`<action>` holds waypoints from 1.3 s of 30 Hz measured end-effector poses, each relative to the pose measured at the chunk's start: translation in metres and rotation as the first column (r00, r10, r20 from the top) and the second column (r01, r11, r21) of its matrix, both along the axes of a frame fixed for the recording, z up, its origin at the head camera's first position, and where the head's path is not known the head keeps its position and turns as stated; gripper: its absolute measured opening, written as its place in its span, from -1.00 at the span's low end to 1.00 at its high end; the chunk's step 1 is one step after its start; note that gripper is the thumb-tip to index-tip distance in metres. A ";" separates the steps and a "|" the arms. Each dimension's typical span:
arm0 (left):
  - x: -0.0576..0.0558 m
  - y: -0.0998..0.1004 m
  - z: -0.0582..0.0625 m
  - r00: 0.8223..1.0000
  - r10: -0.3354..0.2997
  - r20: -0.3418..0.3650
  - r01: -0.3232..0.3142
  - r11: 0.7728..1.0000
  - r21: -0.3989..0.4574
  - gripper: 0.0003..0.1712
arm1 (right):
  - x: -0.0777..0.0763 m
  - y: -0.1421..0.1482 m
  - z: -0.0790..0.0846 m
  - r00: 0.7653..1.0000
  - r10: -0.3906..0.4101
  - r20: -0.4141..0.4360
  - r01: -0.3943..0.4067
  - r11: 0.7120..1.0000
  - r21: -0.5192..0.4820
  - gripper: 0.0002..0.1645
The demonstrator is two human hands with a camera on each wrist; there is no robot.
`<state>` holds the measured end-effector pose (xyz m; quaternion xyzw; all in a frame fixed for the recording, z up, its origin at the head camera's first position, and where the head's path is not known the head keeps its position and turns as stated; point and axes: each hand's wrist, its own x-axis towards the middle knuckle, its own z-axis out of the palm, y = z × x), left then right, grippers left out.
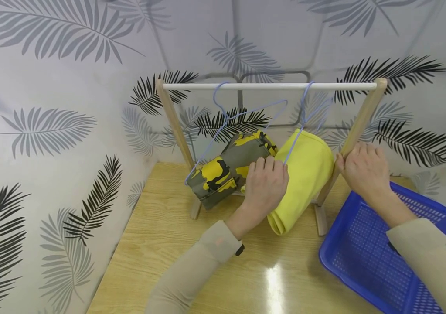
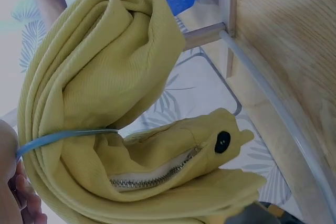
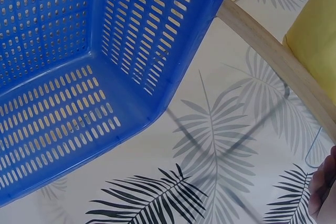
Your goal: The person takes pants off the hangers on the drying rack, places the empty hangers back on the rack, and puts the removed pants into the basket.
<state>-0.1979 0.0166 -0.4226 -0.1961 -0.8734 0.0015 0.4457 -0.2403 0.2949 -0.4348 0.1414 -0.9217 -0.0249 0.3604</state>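
Yellow trousers (image 1: 305, 170) hang folded over a blue hanger (image 1: 300, 126) on the rack's white rail (image 1: 262, 87). Their zip (image 2: 152, 179) and dark button (image 2: 222, 141) show in the left wrist view. My left hand (image 1: 266, 185), fingers curled, holds that hanger's near end beside the trousers. Around the rack's right wooden post (image 1: 354, 131) my right hand (image 1: 365, 170) has its grip; at the right wrist view's edge only part of that hand (image 3: 325, 190) shows. Camouflage trousers (image 1: 226, 170) hang on a second blue hanger (image 1: 208, 146) to the left.
A blue perforated basket (image 1: 368, 244) stands on the wooden table (image 1: 160, 244) at the right, under my right forearm. The rack's left post (image 1: 176, 124) rises near the leaf-patterned wall covering (image 1: 50, 131). The rack's feet (image 1: 321, 220) rest on the table.
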 end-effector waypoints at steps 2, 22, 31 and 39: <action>0.001 0.001 0.002 1.000 0.009 -0.007 -0.009 1.000 0.006 -0.61 | -0.001 0.000 0.000 1.000 0.005 -0.017 -0.005 1.000 0.003 -0.40; 0.004 -0.002 0.016 0.998 0.046 -0.037 -0.043 0.997 0.059 -0.56 | -0.001 0.002 -0.001 1.000 -0.002 -0.015 0.002 1.000 -0.013 -0.41; 0.008 -0.009 0.027 0.997 0.061 -0.053 -0.057 0.995 0.083 -0.57 | 0.000 0.000 0.001 1.000 0.004 -0.011 -0.004 1.000 -0.012 -0.41; 0.013 -0.019 0.037 0.997 0.047 -0.062 -0.041 0.994 0.098 -0.57 | 0.000 0.000 0.000 0.999 0.019 -0.039 -0.019 1.000 0.001 -0.41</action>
